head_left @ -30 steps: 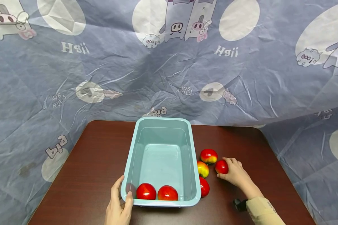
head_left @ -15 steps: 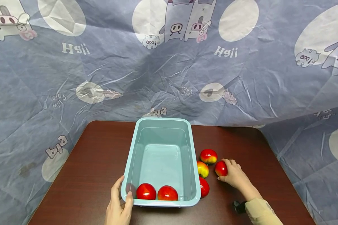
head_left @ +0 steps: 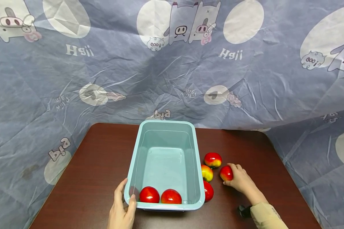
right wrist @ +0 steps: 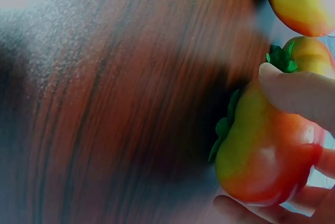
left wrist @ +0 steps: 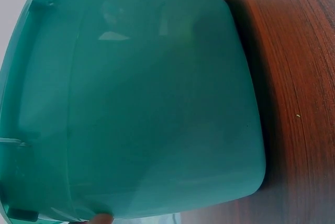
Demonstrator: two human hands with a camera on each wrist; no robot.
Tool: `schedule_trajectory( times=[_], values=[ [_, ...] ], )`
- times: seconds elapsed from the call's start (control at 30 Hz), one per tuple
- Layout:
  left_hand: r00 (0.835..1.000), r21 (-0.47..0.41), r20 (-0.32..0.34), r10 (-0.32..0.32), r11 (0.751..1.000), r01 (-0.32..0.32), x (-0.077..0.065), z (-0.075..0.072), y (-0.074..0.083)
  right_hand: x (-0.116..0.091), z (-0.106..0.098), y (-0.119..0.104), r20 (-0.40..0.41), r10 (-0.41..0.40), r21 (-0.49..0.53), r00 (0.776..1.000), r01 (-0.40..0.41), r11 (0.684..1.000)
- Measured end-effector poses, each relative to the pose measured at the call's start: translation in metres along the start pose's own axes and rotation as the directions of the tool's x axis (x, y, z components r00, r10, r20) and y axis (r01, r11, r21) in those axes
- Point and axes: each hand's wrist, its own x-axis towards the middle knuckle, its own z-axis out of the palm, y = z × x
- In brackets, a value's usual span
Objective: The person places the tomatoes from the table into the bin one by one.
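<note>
Pinching red-yellow fruit (head_left: 226,173) w/ R hand (head_left: 240,180), lower R of frame; gripping corner of tub (head_left: 164,163) (2 red fruits (head_left: 149,194) inside) w/ L hand (head_left: 121,210), bottom, L of ctr.

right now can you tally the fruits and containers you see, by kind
Fruits: 6 (2 inside the bin, 3 on the table beside its right wall, 1 in the right hand)
Containers: 1 (the bin)
Total: 7
</note>
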Motion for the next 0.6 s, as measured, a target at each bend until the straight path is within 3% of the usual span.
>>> schedule_trajectory(
  times=[0.3, 0.6],
  values=[
    [1.0, 0.018, 0.005, 0.008, 1.0, -0.008, 0.0, 0.0, 0.0, -0.005, -0.001, 0.001, -0.007, 0.018, -0.021, 1.0, -0.018, 1.0],
    [1.0, 0.018, -0.002, 0.002, 1.0, -0.002, -0.001, -0.001, 0.001, -0.005, -0.018, -0.006, -0.076, -0.051, -0.027, 0.996, 0.049, 0.998]
  ],
)
